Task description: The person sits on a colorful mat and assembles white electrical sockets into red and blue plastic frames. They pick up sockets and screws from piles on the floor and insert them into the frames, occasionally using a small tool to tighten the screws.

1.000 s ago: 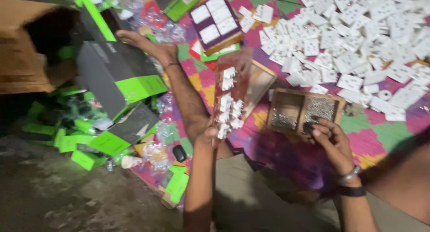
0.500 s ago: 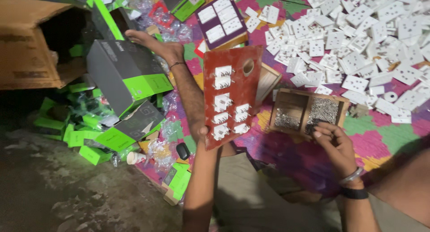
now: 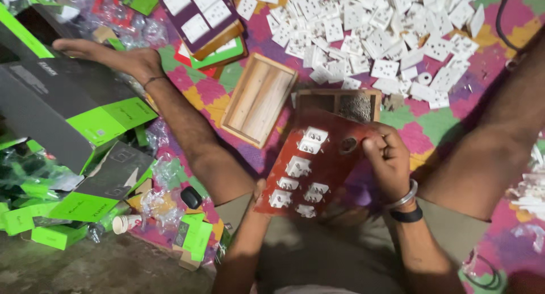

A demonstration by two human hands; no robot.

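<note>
Nearest the camera, the left forearm rises from the lap to the lower left corner of a red board [image 3: 332,177]. The left hand [image 3: 260,187] is almost wholly hidden behind that corner, so I cannot tell whether it clasps the edge or only props it from below. The board hangs tilted over the lap, face up, with a loose column of white socket modules [image 3: 298,166] seated in it and a round hole near its upper right. The right hand [image 3: 389,160] pinches that upper right edge, fingers curled over beside the hole, a metal bangle and a dark band on the wrist.

This looks like the fitting stage: the board is part filled and held up between both hands. Adding another piece would call for one hand to come free while the other keeps the panel level.

Just beyond the board's top edge sits a wooden box [image 3: 318,101] on the patchwork mat [image 3: 420,138], one compartment full of small dark screws. An empty wooden tray [image 3: 258,98] lies to its left. Farther off spreads a heap of loose white sockets [image 3: 374,27], with a purple panel of switch plates [image 3: 198,16] and grey-and-green cartons [image 3: 62,101] to the left.
</note>
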